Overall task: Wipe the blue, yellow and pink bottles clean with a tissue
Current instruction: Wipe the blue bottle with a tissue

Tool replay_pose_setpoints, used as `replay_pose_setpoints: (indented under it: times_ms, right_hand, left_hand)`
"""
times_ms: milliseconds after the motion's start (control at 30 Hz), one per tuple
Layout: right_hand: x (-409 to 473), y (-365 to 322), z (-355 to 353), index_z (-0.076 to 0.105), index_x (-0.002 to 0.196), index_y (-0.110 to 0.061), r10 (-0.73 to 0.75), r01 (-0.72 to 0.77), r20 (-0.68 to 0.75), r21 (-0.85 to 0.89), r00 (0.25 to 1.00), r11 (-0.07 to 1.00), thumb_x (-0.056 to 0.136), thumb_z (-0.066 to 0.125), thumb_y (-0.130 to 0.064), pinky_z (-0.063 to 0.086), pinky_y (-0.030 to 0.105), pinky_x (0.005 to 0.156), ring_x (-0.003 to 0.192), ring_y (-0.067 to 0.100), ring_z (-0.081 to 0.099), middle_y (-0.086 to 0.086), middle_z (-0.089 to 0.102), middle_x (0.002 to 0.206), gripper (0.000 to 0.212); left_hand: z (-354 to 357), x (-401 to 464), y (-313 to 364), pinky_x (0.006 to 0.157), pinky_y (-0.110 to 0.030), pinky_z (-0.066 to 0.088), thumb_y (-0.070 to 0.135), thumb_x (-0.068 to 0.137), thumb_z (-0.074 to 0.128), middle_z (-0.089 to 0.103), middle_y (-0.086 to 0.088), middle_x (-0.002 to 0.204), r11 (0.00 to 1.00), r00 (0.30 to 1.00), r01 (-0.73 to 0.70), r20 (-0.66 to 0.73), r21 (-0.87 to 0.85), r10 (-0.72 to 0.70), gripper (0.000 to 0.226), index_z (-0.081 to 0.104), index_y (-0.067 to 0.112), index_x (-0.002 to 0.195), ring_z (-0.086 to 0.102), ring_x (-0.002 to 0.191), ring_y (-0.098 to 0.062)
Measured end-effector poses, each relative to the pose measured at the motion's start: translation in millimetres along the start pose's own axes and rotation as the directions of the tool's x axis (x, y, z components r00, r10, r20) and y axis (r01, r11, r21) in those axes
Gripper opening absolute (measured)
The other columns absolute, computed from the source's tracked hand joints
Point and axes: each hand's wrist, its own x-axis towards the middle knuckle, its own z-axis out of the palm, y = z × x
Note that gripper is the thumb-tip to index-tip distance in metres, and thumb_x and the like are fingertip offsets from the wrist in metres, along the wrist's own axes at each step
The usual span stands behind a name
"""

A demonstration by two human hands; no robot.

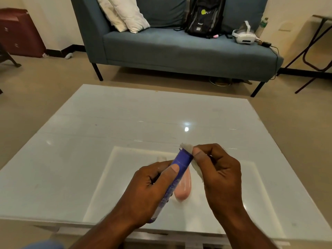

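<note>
My left hand (149, 191) grips the blue bottle (179, 161) around its body, with the cap end tilted up and away from me over the white table (107, 123). My right hand (219, 169) pinches a white tissue (195, 168) against the right side of the bottle's cap. The pink bottle (183, 189) lies on the table below my hands, partly hidden by the blue bottle. A pale object (161, 158), mostly hidden behind my left hand, lies beside it. I cannot make out a yellow bottle.
A blue sofa (179, 49) stands beyond the table, carrying white pillows (125, 13), a black backpack (204, 17) and a white headset (244, 35). A maroon cabinet (19, 33) is at far left, a folding table's legs (312, 49) at far right.
</note>
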Motion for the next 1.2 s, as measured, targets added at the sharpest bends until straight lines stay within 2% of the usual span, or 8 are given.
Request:
replay_pose_setpoints:
  times_ms: [67, 333, 633, 733, 933, 1033, 1133, 1200]
  right_hand:
    - [0, 3, -1, 0.076, 0.09, -0.028, 0.033, -0.033, 0.001, -0.022, 0.999, 0.999, 0.094, 0.065, -0.04, 0.063, 0.044, 0.085, 0.093, 0.021, 0.072, -0.007, 0.077, 0.088, 0.017]
    - [0, 4, -1, 0.072, 0.083, -0.028, -0.007, 0.008, 0.027, -0.025, 1.0, 1.0, 0.091, 0.063, -0.042, 0.061, 0.044, 0.078, 0.086, 0.023, 0.068, -0.004, 0.072, 0.082, 0.019]
    - [0, 2, 1, 0.071, 0.074, -0.026, 0.095, -0.097, 0.056, 0.023, 0.994, 0.995, 0.09, 0.062, -0.034, 0.054, 0.016, 0.063, 0.071, 0.004, 0.066, -0.012, 0.069, 0.071, 0.02]
    - [-5, 2, 6, 0.073, 0.084, -0.034, -0.014, 0.018, 0.081, -0.055, 0.997, 0.998, 0.093, 0.064, -0.045, 0.059, 0.024, 0.07, 0.085, 0.016, 0.071, -0.012, 0.075, 0.084, 0.017]
    - [-10, 7, 16, 0.072, 0.107, -0.036, 0.187, -0.181, 0.15, -0.055, 0.971, 0.982, 0.095, 0.057, -0.048, 0.063, 0.026, 0.068, 0.087, 0.011, 0.074, -0.017, 0.075, 0.093, 0.023]
    - [-15, 10, 21, 0.07, 0.115, -0.041, 0.231, -0.228, 0.177, -0.042, 0.957, 0.973, 0.097, 0.057, -0.047, 0.062, 0.025, 0.068, 0.084, 0.009, 0.074, -0.018, 0.073, 0.091, 0.024]
    - [-17, 11, 23, 0.071, 0.117, -0.037, 0.259, -0.266, 0.17, 0.018, 0.951, 0.964, 0.103, 0.062, -0.028, 0.058, 0.018, 0.061, 0.076, 0.005, 0.074, -0.013, 0.072, 0.087, 0.019]
    - [-12, 11, 21, 0.073, 0.11, -0.036, 0.293, -0.302, 0.109, 0.078, 0.95, 0.95, 0.104, 0.062, -0.017, 0.058, 0.017, 0.059, 0.076, 0.005, 0.073, -0.015, 0.075, 0.087, 0.023]
  left_hand:
    - [2, -1, -1, 0.068, -0.023, 0.05, 0.066, 0.089, 0.045, 0.062, 0.012, 0.076, 0.997, 0.999, -0.048, -0.004, 0.068, 0.049, 0.037, 0.067, 0.035, 0.093, 0.064, 0.076, -0.015]
    - [3, -1, -1, 0.067, -0.015, 0.044, 0.072, 0.086, 0.043, 0.059, 0.02, 0.077, 0.987, 0.994, -0.073, -0.069, 0.14, 0.084, 0.045, 0.068, 0.037, 0.098, 0.06, 0.078, -0.01]
    - [3, -1, -2, 0.066, -0.016, 0.046, 0.064, 0.095, 0.044, 0.062, 0.017, 0.074, 0.99, 0.994, -0.078, -0.064, 0.114, 0.085, 0.038, 0.068, 0.035, 0.089, 0.062, 0.076, -0.012]
    - [2, 3, -5, 0.069, -0.019, 0.053, 0.058, 0.098, 0.043, 0.071, 0.017, 0.083, 0.997, 0.997, 0.018, -0.075, 0.074, -0.012, 0.037, 0.072, 0.035, 0.104, 0.07, 0.083, -0.011]
    - [6, 4, -1, 0.066, -0.028, 0.06, 0.059, 0.078, 0.046, 0.074, 0.0, 0.08, 0.917, 0.929, 0.351, -0.052, -0.189, -0.366, 0.043, 0.066, 0.026, 0.095, 0.072, 0.071, -0.021]
    - [9, 10, -8, 0.084, -0.038, 0.06, 0.061, 0.083, 0.047, 0.074, -0.006, 0.1, 0.882, 0.888, 0.424, -0.097, -0.206, -0.45, 0.047, 0.066, 0.025, 0.106, 0.073, 0.089, -0.026]
    - [8, 14, -12, 0.1, -0.042, 0.054, 0.045, 0.1, 0.047, 0.07, -0.014, 0.12, 0.837, 0.849, 0.494, -0.081, -0.235, -0.523, 0.047, 0.062, 0.012, 0.128, 0.068, 0.106, -0.031]
    - [7, 13, -8, 0.086, -0.039, 0.058, 0.051, 0.098, 0.049, 0.074, -0.011, 0.111, 0.818, 0.852, 0.481, -0.051, -0.316, -0.521, 0.049, 0.066, 0.013, 0.124, 0.069, 0.094, -0.027]
